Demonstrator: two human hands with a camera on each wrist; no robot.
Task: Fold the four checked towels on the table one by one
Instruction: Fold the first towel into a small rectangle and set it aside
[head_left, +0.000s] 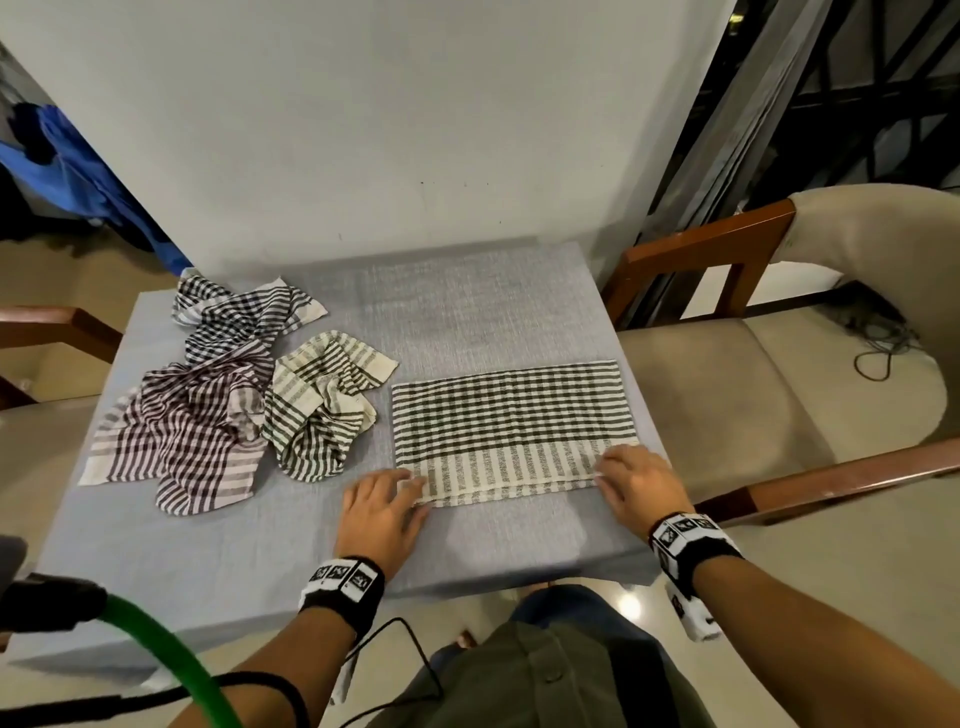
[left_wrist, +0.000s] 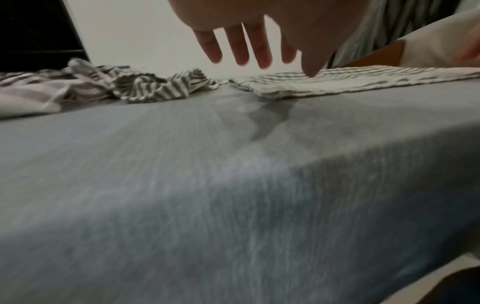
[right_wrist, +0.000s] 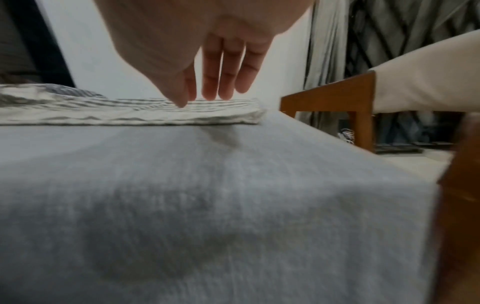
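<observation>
A green-and-cream checked towel (head_left: 511, 423) lies flat on the right side of the counter (head_left: 467, 312), folded into a wide rectangle of doubled layers, its striped cream border along the near edge. The other three lie crumpled on the left side. A second green-and-cream towel (head_left: 324, 402) is bunched just beside the flat one's left edge. A maroon-and-white towel (head_left: 176, 441) sprawls further left, its near corner hanging toward the front, touching the green one. A dark blue-and-white towel (head_left: 239, 317) lies rumpled behind them, overlapping the maroon one.
</observation>
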